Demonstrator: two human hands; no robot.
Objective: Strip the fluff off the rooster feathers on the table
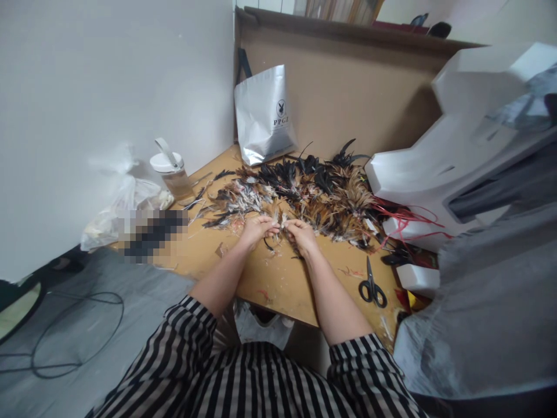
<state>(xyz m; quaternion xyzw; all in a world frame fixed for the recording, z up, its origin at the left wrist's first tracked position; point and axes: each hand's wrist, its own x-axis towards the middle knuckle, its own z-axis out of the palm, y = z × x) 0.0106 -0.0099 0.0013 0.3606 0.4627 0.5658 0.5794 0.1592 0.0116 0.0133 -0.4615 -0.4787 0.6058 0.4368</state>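
Note:
Over the middle of the wooden table, my left hand pinches a small feather between thumb and fingertips. My right hand is a short way to the right, its fingertips closed on another small feather. The two hands are close but apart. Just beyond them spreads a large heap of brown and black feathers, with paler, whitish quills toward its left side. A few loose bits of feather and red scraps lie on the wood below my hands.
Black-handled scissors lie at right, near red strings. A silver bag stands behind the heap. At left are a lidded cup and a white plastic bag. White foam borders the right side.

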